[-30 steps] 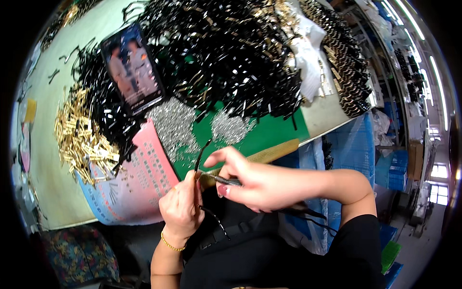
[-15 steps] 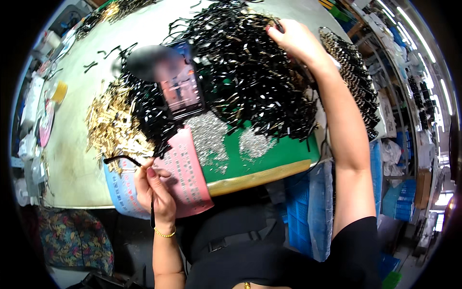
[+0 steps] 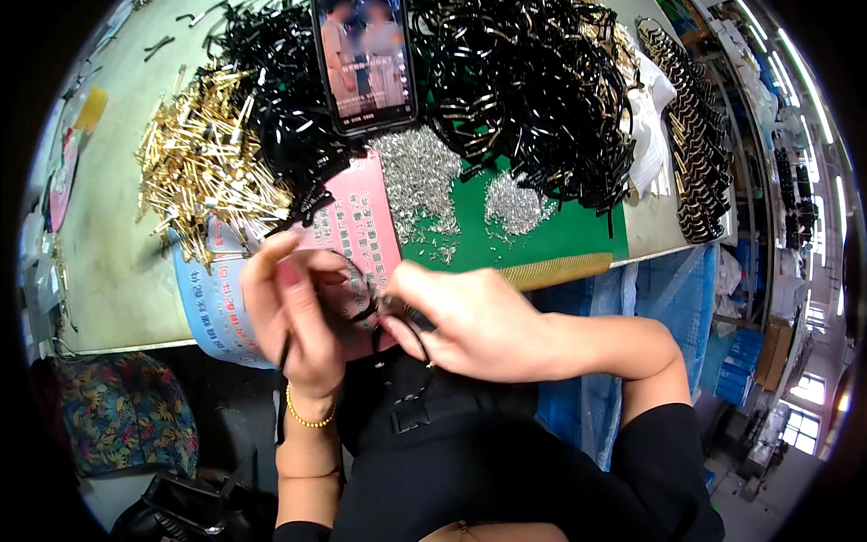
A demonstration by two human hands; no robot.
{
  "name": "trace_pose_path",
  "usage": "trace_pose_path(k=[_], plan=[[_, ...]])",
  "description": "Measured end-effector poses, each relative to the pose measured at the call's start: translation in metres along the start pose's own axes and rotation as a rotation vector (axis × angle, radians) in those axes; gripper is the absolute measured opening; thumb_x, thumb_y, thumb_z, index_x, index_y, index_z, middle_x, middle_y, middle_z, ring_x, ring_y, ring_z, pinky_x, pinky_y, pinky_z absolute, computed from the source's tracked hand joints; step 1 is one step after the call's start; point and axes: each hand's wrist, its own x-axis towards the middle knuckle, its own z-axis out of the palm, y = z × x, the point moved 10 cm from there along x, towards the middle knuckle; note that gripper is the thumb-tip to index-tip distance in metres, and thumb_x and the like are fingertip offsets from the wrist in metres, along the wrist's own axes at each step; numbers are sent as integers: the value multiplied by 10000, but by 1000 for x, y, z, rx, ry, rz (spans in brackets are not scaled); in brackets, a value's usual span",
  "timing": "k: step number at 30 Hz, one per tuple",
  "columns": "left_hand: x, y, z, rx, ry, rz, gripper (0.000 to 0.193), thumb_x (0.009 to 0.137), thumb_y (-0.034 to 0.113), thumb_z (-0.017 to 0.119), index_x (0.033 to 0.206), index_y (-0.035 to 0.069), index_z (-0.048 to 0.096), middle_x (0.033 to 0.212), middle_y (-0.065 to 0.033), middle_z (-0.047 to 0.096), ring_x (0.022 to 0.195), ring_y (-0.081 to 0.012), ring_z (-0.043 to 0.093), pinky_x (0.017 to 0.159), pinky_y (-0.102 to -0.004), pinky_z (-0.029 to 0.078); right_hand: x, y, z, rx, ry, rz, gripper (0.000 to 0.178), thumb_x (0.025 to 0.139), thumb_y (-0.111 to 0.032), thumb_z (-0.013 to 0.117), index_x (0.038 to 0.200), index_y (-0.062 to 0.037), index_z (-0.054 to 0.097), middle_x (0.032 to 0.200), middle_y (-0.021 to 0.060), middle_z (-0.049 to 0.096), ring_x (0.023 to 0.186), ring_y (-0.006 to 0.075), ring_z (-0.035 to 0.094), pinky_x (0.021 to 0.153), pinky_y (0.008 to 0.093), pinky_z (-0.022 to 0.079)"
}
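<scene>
In front of my body, over the table's near edge, both hands meet at a thin black eyeglass frame (image 3: 366, 314), whose curved rims show between the fingers. My left hand (image 3: 302, 303) grips it with bent fingers, and a dark slender temple hangs beside the palm. My right hand (image 3: 479, 325) pinches the frame from the other side; its fingertips are blurred. Beyond the hands lies a heap of glossy black eyeglass parts (image 3: 533, 108). Thin gold metal pieces (image 3: 203, 154) are piled at left. Tiny silver parts, perhaps screws, form two heaps (image 3: 420, 176) on the green mat (image 3: 578, 239).
A phone (image 3: 366, 63) with its screen lit leans on the black heap. Printed pink and blue sheets (image 3: 212, 307) drape over the table edge. A row of dark parts (image 3: 691, 154) stands at right near a white cloth (image 3: 652, 122). Blue crates (image 3: 664, 298) sit below.
My right hand has come back from the black heap to meet my left hand near my body. The view has shifted, so the phone and heaps appear higher.
</scene>
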Motion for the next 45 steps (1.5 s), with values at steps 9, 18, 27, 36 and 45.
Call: trace_pose_path(k=[9,18,27,36,45], plan=[[19,2,54,543,-408,177,204,1026,1,534,1214,1,613,834,-105,650,742,-254,634,741,-352,511,-37,23,-44,-627,-77,136,331,953,-137,607,1280,-158,559,956,124,525,749,297,665,553,416,541],[21,11,-2,130,0,147,256,1093,134,501,1251,-45,596,1071,-128,664,790,-107,634,672,-245,548,-32,38,-35,-730,-82,112,549,861,-72,629,1385,-230,585,952,147,535,744,262,671,538,380,551],[40,-14,-9,68,29,-134,226,1059,54,557,1265,-33,591,1027,-107,675,742,-111,697,651,-227,579,-33,38,-40,-721,38,163,428,962,-151,650,1373,-263,603,924,103,511,672,267,640,533,385,530],[40,-24,6,156,-100,-235,212,1055,75,577,1250,-6,595,1026,-80,687,716,-81,679,587,-190,553,-30,35,-36,-803,-17,182,672,838,-45,638,1469,-249,531,964,158,534,727,273,674,554,385,558],[9,-27,27,187,-354,-364,189,1027,17,586,1210,-19,615,961,-73,728,711,-100,713,559,-210,552,-20,15,-20,-517,-159,31,646,849,-65,630,1455,-275,551,940,140,550,730,296,686,543,392,549]])
